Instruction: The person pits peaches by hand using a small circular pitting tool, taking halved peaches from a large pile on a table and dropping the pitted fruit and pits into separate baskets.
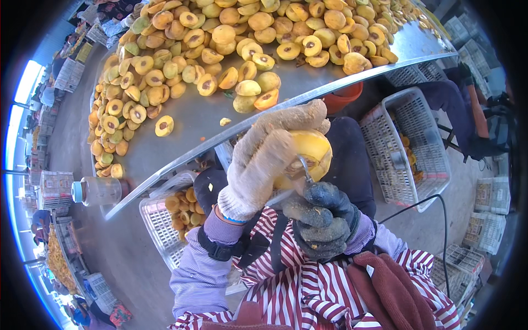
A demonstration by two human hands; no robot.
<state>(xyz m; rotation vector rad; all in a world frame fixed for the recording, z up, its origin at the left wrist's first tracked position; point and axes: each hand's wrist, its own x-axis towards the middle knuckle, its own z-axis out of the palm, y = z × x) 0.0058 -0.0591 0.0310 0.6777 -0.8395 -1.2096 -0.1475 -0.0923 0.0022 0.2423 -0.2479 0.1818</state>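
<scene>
In a beige knit glove, my left hand (260,161) grips a halved yellow peach (317,150) above my lap, just off the table's near edge. The cut face with the brown pit cavity is turned partly toward my other hand. My right hand (324,220), in a dark coated glove, is closed around a small metal pitting tool (305,167). Its curved tip touches the cut face by the pit; the handle is hidden in my fist. Beyond my hands, a heap of halved peaches (222,35) covers much of the metal table (185,123).
A white plastic crate (152,214) of peach halves stands at my lower left. Another crate (437,161) with orange pieces is on the right, near a red bucket (344,99) and a seated person's leg (449,111). A clear jar (101,191) sits at the table's left corner.
</scene>
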